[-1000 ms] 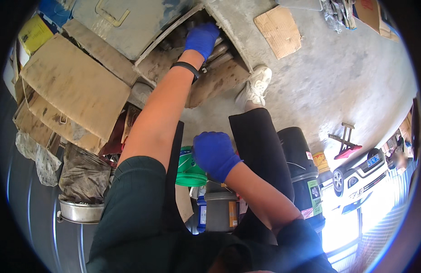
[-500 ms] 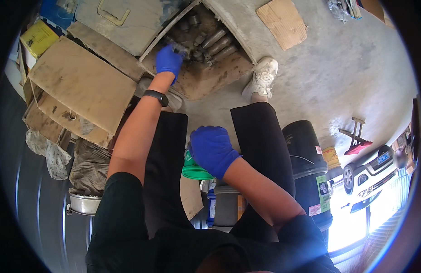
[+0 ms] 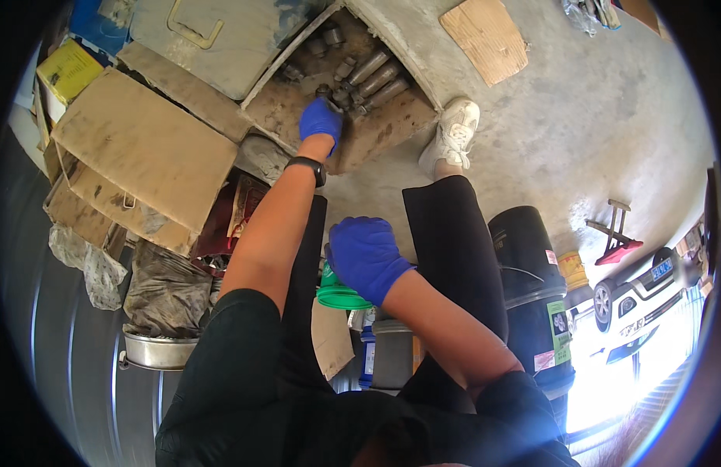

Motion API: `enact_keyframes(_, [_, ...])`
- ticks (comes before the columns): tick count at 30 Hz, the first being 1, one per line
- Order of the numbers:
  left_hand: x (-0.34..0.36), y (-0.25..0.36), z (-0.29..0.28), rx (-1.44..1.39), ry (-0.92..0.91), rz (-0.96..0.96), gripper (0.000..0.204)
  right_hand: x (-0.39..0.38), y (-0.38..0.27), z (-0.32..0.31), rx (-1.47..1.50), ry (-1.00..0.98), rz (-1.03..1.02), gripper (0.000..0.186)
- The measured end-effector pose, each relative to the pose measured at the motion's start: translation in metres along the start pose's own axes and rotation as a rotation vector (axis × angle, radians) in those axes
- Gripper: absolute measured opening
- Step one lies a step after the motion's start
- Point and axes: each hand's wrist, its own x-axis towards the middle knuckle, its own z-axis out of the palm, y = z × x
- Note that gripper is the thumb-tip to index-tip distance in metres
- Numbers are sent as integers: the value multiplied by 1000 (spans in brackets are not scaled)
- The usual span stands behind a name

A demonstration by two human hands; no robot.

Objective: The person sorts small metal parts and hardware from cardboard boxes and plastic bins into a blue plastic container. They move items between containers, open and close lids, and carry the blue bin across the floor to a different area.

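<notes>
My left hand [image 3: 321, 121], in a blue glove, reaches into a shallow open box [image 3: 388, 128] with a stained brown bottom. Its fingers are closed at a small round metal part [image 3: 323, 91]. Beside them lie several more short metal parts [image 3: 345, 68] and a row of longer metal cylinders [image 3: 380, 82]. My right hand [image 3: 366, 253], also blue-gloved, is closed in a fist above my lap. Whatever it may hold is hidden from view. Just below it shows a green plastic container [image 3: 343, 297], partly covered by the hand.
Cardboard boxes [image 3: 146, 148] stack up at left, above a metal basin [image 3: 160, 350] with a dark bag. A grey case with a handle [image 3: 197, 35] adjoins the open box. Black buckets [image 3: 524, 257] stand right of my leg. Flat cardboard [image 3: 485, 39] lies on the floor. A white car [image 3: 637, 300] is farther right.
My left hand has moved right and nearer inside the box, from the left corner to the metal parts in the middle. My right hand has stayed closed in nearly the same place.
</notes>
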Motion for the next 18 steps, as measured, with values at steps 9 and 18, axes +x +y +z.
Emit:
enact_keyframes(9, [-55, 1, -89, -897, -180, 227, 7, 2, -13, -23, 81, 13, -72, 22])
enact_keyframes(18, [-102, 20, -314, -700, 340, 441, 10, 22, -31, -19, 10, 154, -167, 23])
